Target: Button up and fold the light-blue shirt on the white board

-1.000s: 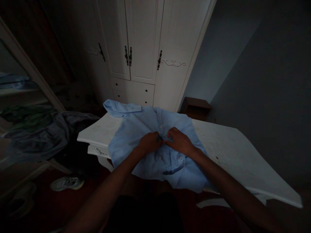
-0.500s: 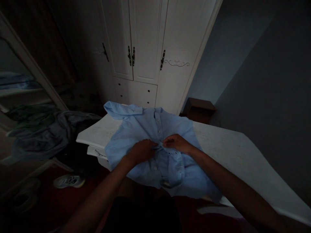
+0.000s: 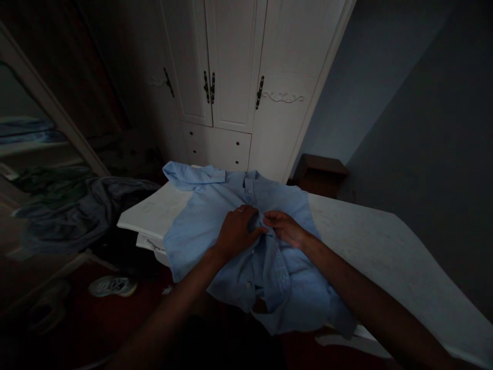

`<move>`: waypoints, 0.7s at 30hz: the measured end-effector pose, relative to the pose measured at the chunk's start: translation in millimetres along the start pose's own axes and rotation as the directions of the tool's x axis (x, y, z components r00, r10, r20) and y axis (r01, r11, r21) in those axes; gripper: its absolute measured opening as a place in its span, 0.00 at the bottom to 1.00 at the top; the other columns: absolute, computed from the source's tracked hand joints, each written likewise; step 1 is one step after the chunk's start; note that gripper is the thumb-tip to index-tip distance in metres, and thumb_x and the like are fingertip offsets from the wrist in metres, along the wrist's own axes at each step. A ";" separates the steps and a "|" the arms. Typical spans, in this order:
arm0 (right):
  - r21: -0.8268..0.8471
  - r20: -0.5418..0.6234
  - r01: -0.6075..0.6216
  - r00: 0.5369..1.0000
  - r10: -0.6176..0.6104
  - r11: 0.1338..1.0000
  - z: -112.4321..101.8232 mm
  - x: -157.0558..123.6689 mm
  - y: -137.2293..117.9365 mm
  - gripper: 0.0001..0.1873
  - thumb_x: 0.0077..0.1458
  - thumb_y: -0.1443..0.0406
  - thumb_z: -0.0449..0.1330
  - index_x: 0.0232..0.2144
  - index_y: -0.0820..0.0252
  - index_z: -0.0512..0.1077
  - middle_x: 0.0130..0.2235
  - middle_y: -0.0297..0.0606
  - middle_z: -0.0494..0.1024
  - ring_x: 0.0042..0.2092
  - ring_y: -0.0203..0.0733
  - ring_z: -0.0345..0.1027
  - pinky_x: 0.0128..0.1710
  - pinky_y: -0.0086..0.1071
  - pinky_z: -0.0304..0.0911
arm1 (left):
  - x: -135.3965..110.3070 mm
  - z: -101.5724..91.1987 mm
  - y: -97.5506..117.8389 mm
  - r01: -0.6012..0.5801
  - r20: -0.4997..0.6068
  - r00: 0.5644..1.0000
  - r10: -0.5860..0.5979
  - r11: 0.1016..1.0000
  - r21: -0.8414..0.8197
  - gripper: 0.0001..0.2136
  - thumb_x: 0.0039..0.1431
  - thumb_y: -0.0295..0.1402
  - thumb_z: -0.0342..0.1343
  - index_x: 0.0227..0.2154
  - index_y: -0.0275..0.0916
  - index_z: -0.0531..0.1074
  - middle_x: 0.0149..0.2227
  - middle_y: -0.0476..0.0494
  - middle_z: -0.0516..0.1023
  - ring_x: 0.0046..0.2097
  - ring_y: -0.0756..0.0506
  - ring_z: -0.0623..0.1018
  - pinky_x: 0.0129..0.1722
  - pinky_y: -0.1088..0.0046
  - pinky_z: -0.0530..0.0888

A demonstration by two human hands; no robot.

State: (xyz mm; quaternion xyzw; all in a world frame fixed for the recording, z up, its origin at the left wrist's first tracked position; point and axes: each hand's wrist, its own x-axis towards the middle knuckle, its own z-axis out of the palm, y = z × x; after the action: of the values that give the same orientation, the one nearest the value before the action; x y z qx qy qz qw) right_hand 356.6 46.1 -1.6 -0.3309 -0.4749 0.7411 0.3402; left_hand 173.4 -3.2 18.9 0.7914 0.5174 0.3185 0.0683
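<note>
A light blue button-up shirt (image 3: 192, 226) lies front side up, its upper placket closed and its lower front parted, with buttons down one edge. My left hand (image 3: 238, 232) is curled over the middle of the placket, thumb and fingers bent around a fold of cloth. Close beside it, my right hand (image 3: 284, 226) pinches the buttonhole edge between thumb and fingertips. Whether a button sits between the fingers is too dark and small to tell. The loose lower flap hangs in folds below both hands.
Under the shirt is a white table (image 3: 358, 236) with a drawer. Behind it stands a white wardrobe (image 3: 227, 61), with a brown cabinet (image 3: 321, 167) to its right. Dark clothes (image 3: 100, 205) are heaped at left, above a shoe (image 3: 113, 286) on the red floor.
My left hand has moved up and slightly right, its thumb now stretched across the placket. My right hand has shifted slightly right. The lower flap has turned and its folds have changed.
</note>
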 end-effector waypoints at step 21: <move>-0.827 0.356 0.554 0.646 -0.675 0.094 -3.9 3.9 17.6 0.16 0.62 0.67 0.53 0.48 0.49 0.75 0.45 0.40 0.74 0.46 0.40 0.69 0.47 0.37 0.68 | 1.5 30.9 -31.3 0.117 -0.016 0.991 -0.130 0.936 -0.331 0.07 0.57 0.33 0.60 0.36 0.40 0.80 0.35 0.44 0.82 0.39 0.44 0.79 0.41 0.68 0.73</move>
State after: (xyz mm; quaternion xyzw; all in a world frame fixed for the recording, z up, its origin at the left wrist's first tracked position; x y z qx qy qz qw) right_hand 354.2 45.5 -19.9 -0.2682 -0.8604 0.1350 0.4119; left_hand 167.2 19.3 -18.5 0.7287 0.5068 0.4102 0.2095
